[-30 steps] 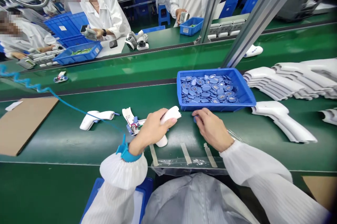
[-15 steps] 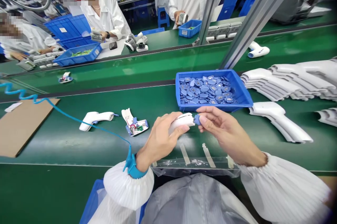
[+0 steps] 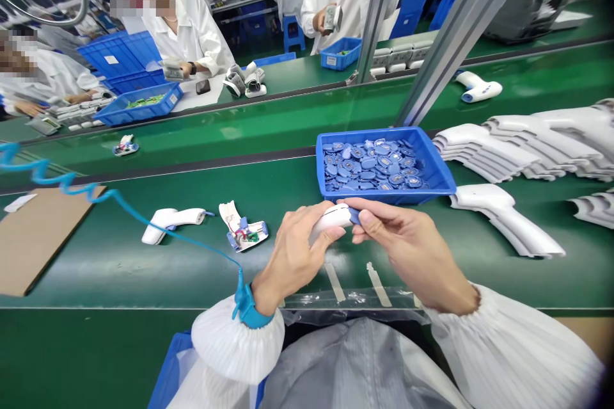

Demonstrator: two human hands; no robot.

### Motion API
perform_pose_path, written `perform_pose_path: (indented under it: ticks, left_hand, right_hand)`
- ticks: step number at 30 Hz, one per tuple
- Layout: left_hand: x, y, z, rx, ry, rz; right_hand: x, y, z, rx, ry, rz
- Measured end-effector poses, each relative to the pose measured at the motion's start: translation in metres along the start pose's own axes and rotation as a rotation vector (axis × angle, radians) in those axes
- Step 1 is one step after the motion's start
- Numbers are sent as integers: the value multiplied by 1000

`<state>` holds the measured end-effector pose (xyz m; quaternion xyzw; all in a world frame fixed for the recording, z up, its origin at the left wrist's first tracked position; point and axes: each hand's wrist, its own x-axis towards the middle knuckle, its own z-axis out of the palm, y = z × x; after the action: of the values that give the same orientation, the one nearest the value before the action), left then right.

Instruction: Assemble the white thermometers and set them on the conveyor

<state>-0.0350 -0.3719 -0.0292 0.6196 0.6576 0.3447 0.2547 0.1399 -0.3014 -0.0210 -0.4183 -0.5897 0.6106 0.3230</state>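
My left hand [image 3: 297, 262] is shut around a white plastic thermometer housing piece [image 3: 330, 220], held above the green belt. My right hand [image 3: 407, 249] pinches a small blue part [image 3: 355, 216] between thumb and fingers, pressing it against the tip of the white piece. Just left of my hands lies an opened thermometer shell with a circuit board [image 3: 244, 230]. Further left rests a whole white thermometer [image 3: 170, 218]. A blue tray [image 3: 384, 196] heaped with blue oval discs [image 3: 369, 164] stands just beyond my right hand.
Stacks of white housing shells [image 3: 499, 153] lie to the right. A blue coiled cord [image 3: 62, 185] runs from my left wrist strap [image 3: 250, 308] across the belt, past a cardboard sheet [image 3: 33, 236]. A metal post [image 3: 377, 18] rises toward a second belt, where co-workers handle parts.
My right hand has come from beside the tray with the blue part and joined it to the white piece. My left hand has lifted that piece off the belt and turned it.
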Motion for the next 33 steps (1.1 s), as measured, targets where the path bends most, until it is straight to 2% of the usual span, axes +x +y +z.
perform_pose_path:
  ticks: [4, 6, 11, 13, 15, 17, 19, 20, 23, 25, 28, 30, 31, 33]
  left_hand:
    - [2, 1, -1, -95, -87, -20]
    - [2, 1, 1, -134, -109, -23]
    - [3, -1, 8, -25, 6, 29]
    - [5, -1, 10, 31, 16, 67]
    - [6, -1, 12, 116, 39, 109]
    - [5, 0, 15, 187, 42, 145]
    - [2, -1, 20, 193, 58, 149]
    - [0, -3, 24, 179, 112, 114]
    - [-3, -12, 41, 203, 383, -73]
    - [0, -18, 51, 290, 463, -142]
    - [7, -22, 53, 355, 374, -117]
    - [6, -20, 47, 314, 288, -103]
    - [2, -18, 44, 277, 270, -86]
    - [-7, -17, 40, 189, 303, -9]
  right_hand:
    - [0, 7, 1, -270, 59, -181]
    - [2, 9, -2, -397, 36, -273]
    - [7, 5, -5, -465, -108, -293]
    - [5, 5, -2, -498, -83, -332]
    - [2, 7, 1, -539, -4, -365]
    - [-2, 10, 0, -567, 59, -343]
    - [-7, 12, -5, -588, 55, -292]
    - [-9, 13, -8, -599, 32, -269]
    - [-14, 15, -12, -659, -100, -225]
    - [-18, 17, -9, -728, -198, -251]
    - [-23, 24, 0, -790, -212, -336]
    - [-24, 29, 3, -740, -164, -306]
    - [-23, 31, 2, -685, -130, -231]
    - [-18, 34, 0, -521, -98, 48]
